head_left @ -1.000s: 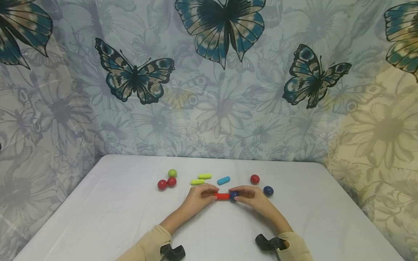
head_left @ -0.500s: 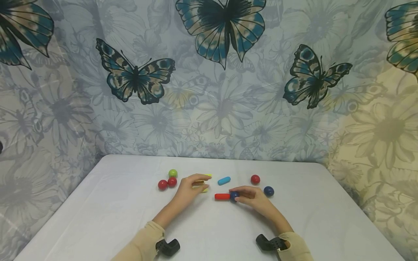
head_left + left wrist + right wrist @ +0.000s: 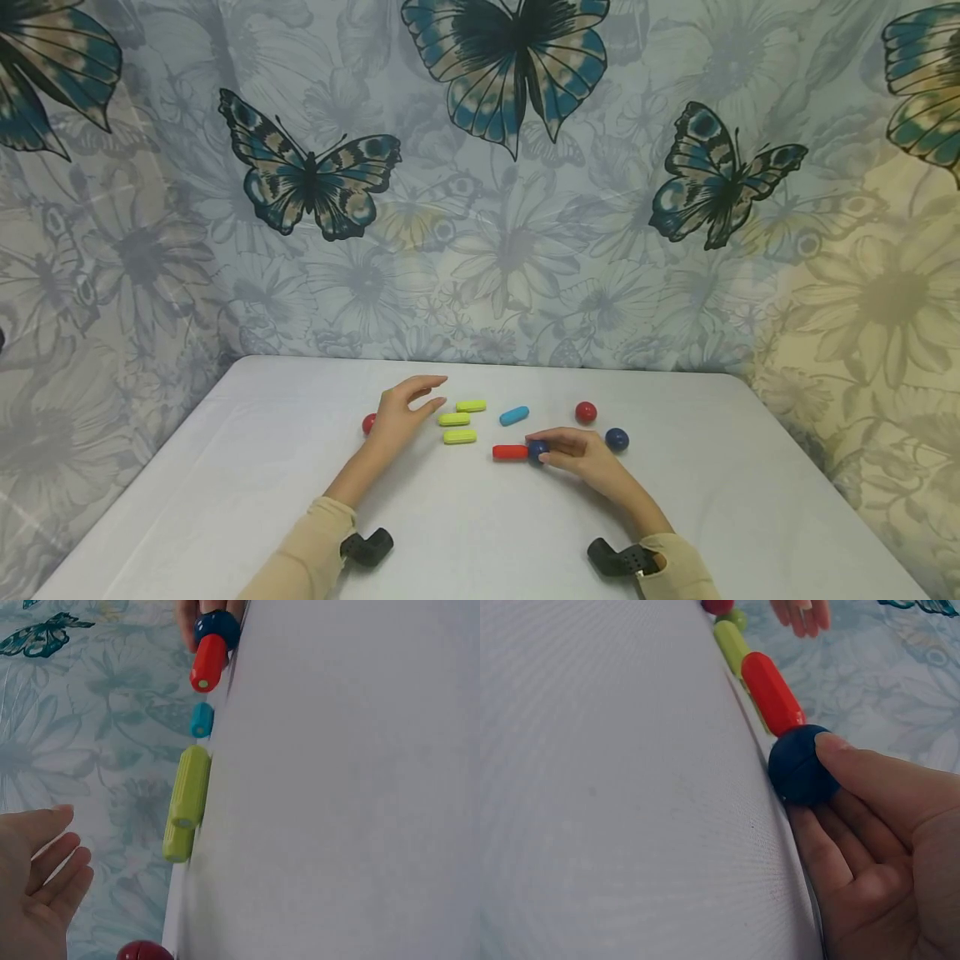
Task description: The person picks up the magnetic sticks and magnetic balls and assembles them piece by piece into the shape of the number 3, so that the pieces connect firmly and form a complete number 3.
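In the head view my right hand (image 3: 588, 458) pinches a dark blue ball (image 3: 537, 452). A red rod (image 3: 511, 452) joins its left side, pointing toward the middle of the table. The right wrist view shows thumb and fingers around the ball (image 3: 802, 765). My left hand (image 3: 397, 418) hovers over the table at left with fingers apart and nothing between them. It overlaps the place of the balls there, so that only part of a red ball (image 3: 369, 424) shows. Three yellow-green rods (image 3: 460, 437) lie just right of it.
A light blue rod (image 3: 514, 416) lies behind the red one. At right sit a loose red ball (image 3: 586, 412) and another dark blue ball (image 3: 617, 439). The white table (image 3: 225, 467) ends at a butterfly-patterned cloth (image 3: 517, 250).
My left hand has let go of the red rod, put down a third yellow-green rod in front of the other two, and moved left toward the balls. The right hand has stayed.
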`<state>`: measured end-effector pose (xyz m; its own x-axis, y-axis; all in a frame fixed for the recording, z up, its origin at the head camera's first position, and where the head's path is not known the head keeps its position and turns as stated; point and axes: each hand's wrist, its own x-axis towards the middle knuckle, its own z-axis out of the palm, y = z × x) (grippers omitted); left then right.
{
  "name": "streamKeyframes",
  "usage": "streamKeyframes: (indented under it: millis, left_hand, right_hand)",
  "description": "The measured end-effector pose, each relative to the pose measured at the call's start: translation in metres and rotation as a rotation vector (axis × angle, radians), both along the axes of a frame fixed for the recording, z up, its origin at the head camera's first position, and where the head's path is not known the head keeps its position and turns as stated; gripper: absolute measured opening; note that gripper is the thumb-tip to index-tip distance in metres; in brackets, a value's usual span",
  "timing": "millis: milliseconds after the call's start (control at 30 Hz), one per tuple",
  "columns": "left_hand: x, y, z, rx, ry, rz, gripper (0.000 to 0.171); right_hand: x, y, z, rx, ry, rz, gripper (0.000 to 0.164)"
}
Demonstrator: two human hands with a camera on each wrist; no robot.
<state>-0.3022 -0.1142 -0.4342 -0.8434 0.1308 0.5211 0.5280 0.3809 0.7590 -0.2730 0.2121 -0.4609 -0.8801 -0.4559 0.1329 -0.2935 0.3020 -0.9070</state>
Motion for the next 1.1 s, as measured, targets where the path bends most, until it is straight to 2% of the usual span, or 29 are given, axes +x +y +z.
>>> streamKeyframes:
  millis: [100,267,433,867,1100]
  left_hand:
    - [-0.004,-0.009,-0.001,-0.015,0.044,0.05,0.035]
    - [-0.007,-0.022,-0.002,-0.029,-0.008,0.124,0.035]
    - [-0.01,-0.034,-0.005,-0.019,-0.098,0.149,0.035]
    - [-0.015,-0.046,-0.013,0.0,-0.193,0.216,0.037]
    - [-0.014,-0.049,-0.016,0.029,-0.276,0.23,0.034]
  right_hand:
    - [0.0,0.0,0.0,-0.001,-0.001,0.002,0.037]
    - [0.0,0.0,0.0,-0.003,-0.003,0.001,0.037]
    - [0.0,0.001,0.0,-0.007,0.0,0.004,0.038]
    - [-0.001,0.001,-0.001,-0.013,-0.002,0.007,0.038]
    - [-0.001,0.002,-0.002,-0.019,0.002,0.016,0.038]
